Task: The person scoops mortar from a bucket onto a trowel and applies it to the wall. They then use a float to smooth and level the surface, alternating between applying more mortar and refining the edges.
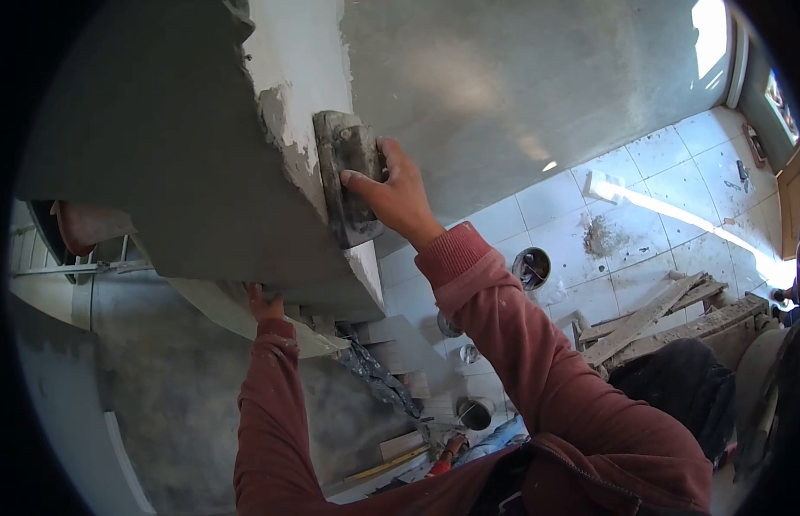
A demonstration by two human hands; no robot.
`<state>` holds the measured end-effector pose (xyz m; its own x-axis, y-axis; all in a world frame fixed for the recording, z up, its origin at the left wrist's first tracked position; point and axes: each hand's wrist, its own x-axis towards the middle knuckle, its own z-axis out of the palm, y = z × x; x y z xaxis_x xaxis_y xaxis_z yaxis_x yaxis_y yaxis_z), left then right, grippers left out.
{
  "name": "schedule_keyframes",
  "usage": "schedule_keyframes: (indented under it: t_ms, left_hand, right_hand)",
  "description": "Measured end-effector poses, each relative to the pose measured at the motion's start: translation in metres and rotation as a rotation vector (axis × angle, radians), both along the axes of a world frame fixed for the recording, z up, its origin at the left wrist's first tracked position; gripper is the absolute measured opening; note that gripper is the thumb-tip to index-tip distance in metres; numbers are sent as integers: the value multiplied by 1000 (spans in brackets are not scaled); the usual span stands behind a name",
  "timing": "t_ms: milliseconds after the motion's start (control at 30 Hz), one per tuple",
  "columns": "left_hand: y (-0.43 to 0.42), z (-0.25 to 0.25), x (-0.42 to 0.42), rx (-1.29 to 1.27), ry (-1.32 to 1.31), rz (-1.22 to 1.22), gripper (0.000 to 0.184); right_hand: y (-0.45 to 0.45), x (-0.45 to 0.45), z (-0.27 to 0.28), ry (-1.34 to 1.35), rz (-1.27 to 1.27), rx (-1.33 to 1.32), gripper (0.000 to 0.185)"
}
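Observation:
My right hand [398,193] is closed around the grip of a plastering float [338,185]. The float's face rests against the narrow edge strip of a wall, where pale base coat [292,52] meets rough grey plaster. To the left spreads a broad face of dark, smooth grey plaster [176,163]. My left hand [267,305] is at the lower edge of that dark face, fingers apart and touching it, with the fingertips partly hidden. A pale curved sheet [236,314] hangs just beneath my left hand.
Below is a white tiled floor [538,202] with plaster splatter. A bucket [532,267] and another bucket [476,413] stand there. Wooden planks [649,322] are piled at right. A ladder [82,268] and reddish tub [90,228] are at left. Another person's hand [454,445] shows low down.

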<state>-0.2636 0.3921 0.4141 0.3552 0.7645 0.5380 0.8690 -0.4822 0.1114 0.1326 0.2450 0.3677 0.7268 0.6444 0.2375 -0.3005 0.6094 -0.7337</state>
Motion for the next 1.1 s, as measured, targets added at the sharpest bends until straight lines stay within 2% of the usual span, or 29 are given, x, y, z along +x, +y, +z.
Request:
schedule_keyframes:
  t_ms: [67,100,167,200,267,300,367,400,467,533,600,633,700,800,867,933,967,1033,1067,1100]
  left_hand:
    - [1,2,0,-11,18,-6,66]
    - [-1,2,-1,-18,31,-7,66]
    - [6,-1,-9,-30,-8,-16,66]
    - [9,-3,-15,-38,-55,-33,66]
    - [15,-5,-22,-22,-19,-25,65]
    - [18,-5,-25,4,10,-27,65]
    - [21,-4,-30,-14,1,-24,64]
    - [19,-3,-25,-29,-17,-16,63]
    - [16,-1,-20,-33,-14,2,63]
    - [19,-1,-26,-39,-11,41,62]
    - [37,-9,-50,75,52,34,64]
    - [34,-10,-48,57,61,52,64]
    - [25,-2,-35,34,112,88,66]
    - [30,-4,-39,11,34,28,65]
    - [27,-3,-33,16,-4,-32,64]
    - [28,-4,-30,20,-51,-93,63]
    - [31,-1,-34,-3,-24,-123,61]
    - [32,12,-37,-23,-2,-143,59]
    - [32,24,-37,-78,120,-66,53]
    - [34,31,-40,-138,240,12,47]
  right_hand:
    - [4,2,-8,174,69,81,44]
    - [-6,11,3,174,74,78,44]
    - [-37,34,38,203,108,372,47]
    - [-37,30,40,211,115,364,47]
    - [-36,21,43,31,21,245,49]
    - [-32,14,34,34,24,244,49]
    - [-14,-9,-1,-23,31,-49,49]
    - [-12,-12,-9,-16,27,-56,49]
    - [-7,-21,-24,-49,9,-250,49]
    - [-5,-7,-20,172,-96,106,49]
    - [-34,26,13,46,-76,135,48]
    - [-36,29,28,55,-107,241,47]
    - [-55,24,45,-25,-67,138,47]
    - [-23,-17,3,31,-9,113,48]
    - [-6,-50,-35,38,37,-40,49]
    - [10,-76,-73,-126,163,-384,50]
    - [13,-85,-90,-126,167,-389,50]
    - [10,-93,-115,150,272,-360,47]
    - [6,-94,-123,143,280,-361,47]
    - [-3,-94,-126,329,363,-184,46]
